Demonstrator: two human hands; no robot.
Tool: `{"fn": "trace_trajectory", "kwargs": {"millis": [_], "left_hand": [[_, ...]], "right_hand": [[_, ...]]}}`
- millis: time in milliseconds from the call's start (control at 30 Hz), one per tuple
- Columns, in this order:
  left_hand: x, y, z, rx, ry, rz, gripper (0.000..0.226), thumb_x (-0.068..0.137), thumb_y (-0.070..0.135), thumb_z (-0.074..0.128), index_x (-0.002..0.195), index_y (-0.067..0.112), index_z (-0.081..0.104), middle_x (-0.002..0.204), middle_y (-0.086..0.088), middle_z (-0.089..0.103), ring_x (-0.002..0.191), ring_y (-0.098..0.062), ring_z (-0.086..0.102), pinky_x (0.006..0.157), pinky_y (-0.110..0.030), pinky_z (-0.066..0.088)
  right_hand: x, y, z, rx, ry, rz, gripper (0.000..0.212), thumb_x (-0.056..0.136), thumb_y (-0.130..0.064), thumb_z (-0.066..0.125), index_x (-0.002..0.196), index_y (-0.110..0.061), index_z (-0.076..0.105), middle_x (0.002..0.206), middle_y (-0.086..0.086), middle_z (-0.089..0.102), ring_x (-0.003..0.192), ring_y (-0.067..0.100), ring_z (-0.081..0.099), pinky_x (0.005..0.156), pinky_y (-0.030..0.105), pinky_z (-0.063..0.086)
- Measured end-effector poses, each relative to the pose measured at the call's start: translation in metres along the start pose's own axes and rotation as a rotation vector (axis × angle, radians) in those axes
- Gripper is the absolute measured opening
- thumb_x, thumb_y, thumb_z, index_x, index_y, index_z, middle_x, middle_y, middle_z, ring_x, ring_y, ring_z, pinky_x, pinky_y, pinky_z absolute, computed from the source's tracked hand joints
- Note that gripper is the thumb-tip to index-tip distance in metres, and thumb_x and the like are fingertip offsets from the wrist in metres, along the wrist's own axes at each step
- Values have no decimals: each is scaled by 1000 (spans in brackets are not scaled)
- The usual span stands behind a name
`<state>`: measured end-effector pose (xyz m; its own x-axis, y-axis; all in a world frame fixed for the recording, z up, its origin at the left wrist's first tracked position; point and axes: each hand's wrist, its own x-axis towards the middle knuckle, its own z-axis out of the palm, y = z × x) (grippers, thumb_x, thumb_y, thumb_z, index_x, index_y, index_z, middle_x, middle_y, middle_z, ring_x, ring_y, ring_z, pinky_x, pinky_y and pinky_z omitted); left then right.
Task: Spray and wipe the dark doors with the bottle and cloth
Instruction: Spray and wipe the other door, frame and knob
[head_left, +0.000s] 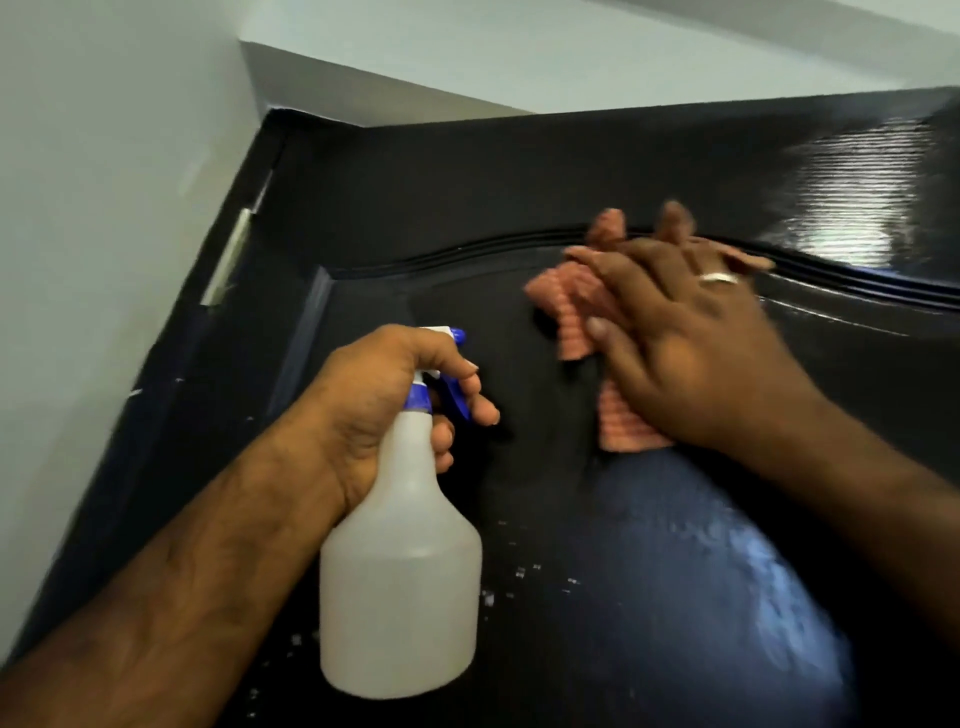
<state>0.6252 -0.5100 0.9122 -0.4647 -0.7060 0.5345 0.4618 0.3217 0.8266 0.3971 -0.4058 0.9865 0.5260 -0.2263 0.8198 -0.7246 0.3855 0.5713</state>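
A dark, glossy door (519, 171) with a raised arched moulding fills most of the view. My left hand (379, 405) grips the neck of a translucent white spray bottle (400, 587) with a blue trigger head, held just in front of the door. My right hand (685, 338), with a ring on one finger, presses a pink ribbed cloth (566, 306) flat against the door just below the moulding; its fingers are straight and blurred by motion. Small white droplets speckle the door's lower part.
A pale wall (104, 208) stands to the left of the black door frame (171, 389), which carries a metal hinge (231, 254). The white ceiling (571, 47) shows above the door. Light reflects off the door at upper right.
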Motion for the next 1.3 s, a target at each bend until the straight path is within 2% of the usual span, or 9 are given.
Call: {"fn": "trace_trajectory", "kwargs": {"millis": [133, 300, 433, 533, 667, 833, 900, 1033, 1300], "left_hand": [[-6, 2, -50, -13, 64, 39, 18, 76, 18, 67, 88, 4, 69, 96, -24, 76, 39, -16, 49, 44, -26, 46], [-15, 7, -76, 6, 165, 78, 13, 82, 17, 63, 85, 6, 68, 91, -22, 76, 39, -15, 48, 44, -25, 47], [-23, 4, -87, 42, 215, 60, 15, 80, 15, 62, 88, 4, 68, 92, -23, 75, 39, -17, 48, 43, -26, 46], [-29, 3, -95, 73, 269, 55, 15, 82, 14, 61, 89, 3, 69, 91, -23, 76, 39, -17, 48, 43, -26, 46], [-35, 0, -113, 80, 332, 77, 12, 84, 12, 60, 88, 3, 67, 89, -22, 76, 40, -17, 48, 44, -26, 46], [-49, -13, -151, 79, 406, 85, 13, 84, 11, 61, 90, 2, 68, 89, -22, 77, 40, -18, 49, 44, -27, 47], [-50, -17, -165, 91, 427, 88, 15, 84, 11, 61, 92, 1, 68, 90, -23, 76, 40, -17, 50, 43, -27, 47], [-55, -31, -182, 106, 513, 67, 14, 84, 11, 61, 91, 1, 69, 93, -24, 77, 41, -18, 50, 46, -29, 48], [-89, -76, -190, 199, 582, 24, 10, 82, 6, 61, 85, 3, 70, 88, -24, 77, 44, -23, 51, 49, -31, 49]], "right_hand": [[6, -12, 3, -3, -28, 56, 65, 105, -52, 39, 157, -15, 47, 159, 19, 49, 142, 50, 46, 114, 63, 41], [72, -99, 31, 122, -142, -158, 68, 101, -49, 39, 161, -17, 44, 170, 9, 40, 164, 34, 19, 128, 60, 24], [96, -144, 50, 124, -270, -290, 65, 109, -52, 36, 168, -25, 29, 173, 9, 31, 155, 37, 37, 124, 54, 28], [101, -135, 46, 104, -299, -336, 67, 108, -60, 30, 168, -31, 26, 175, 4, 29, 155, 36, 35, 124, 56, 26], [81, -108, 38, 50, -200, -314, 71, 102, -61, 27, 163, -26, 41, 169, 7, 41, 163, 32, 25, 118, 66, 34], [78, -114, 32, 2, -246, -281, 74, 103, -62, 26, 164, -22, 38, 168, 14, 42, 159, 37, 33, 117, 67, 33], [95, -140, 42, 34, -254, -306, 76, 102, -62, 23, 167, -24, 36, 172, 12, 37, 162, 33, 28, 121, 63, 28], [138, -199, 72, 71, -361, -304, 82, 99, -64, 7, 173, -28, 8, 180, 11, 5, 165, 37, 13, 131, 56, 9], [97, -266, 76, 153, -413, -409, 73, 109, -63, 14, 172, -27, 3, 180, 9, 0, 166, 38, 4, 131, 60, 1]]}}
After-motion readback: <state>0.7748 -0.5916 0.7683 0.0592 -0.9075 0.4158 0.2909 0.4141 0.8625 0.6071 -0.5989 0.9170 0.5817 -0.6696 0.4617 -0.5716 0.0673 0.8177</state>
